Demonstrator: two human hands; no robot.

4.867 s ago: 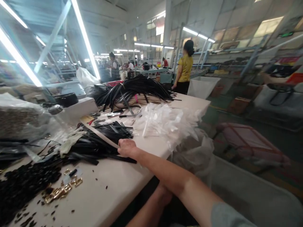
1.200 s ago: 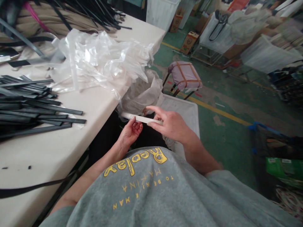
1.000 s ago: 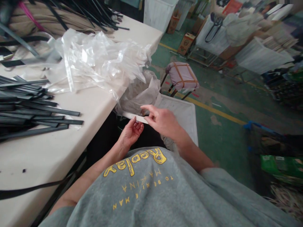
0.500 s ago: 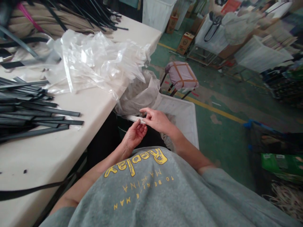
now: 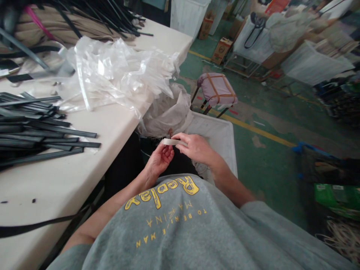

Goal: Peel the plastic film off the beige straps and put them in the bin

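A narrow off-white strip (image 5: 171, 142) spans the gap between my hands, in front of my shirt. Its left end is pinched between the thumb and a finger of my left hand (image 5: 160, 161), whose other fingers curl inward. My right hand (image 5: 199, 149) has its thumb and fingers closed on the strip's other part. Just beyond the hands, a translucent plastic bag (image 5: 171, 114) hangs by the table's edge. A white plastic bin (image 5: 218, 129) stands below and to the right of them.
On the white table (image 5: 112, 131) lie a heap of clear plastic bags (image 5: 118, 73) and a stack of dark flat strips (image 5: 47, 131). A padded stool (image 5: 218, 88) stands on the green floor. Crates, boxes and a green package (image 5: 336, 198) are farther right.
My right hand has moved slightly right along the strip, which now shows bowed between the hands. My left hand stays nearly in place.
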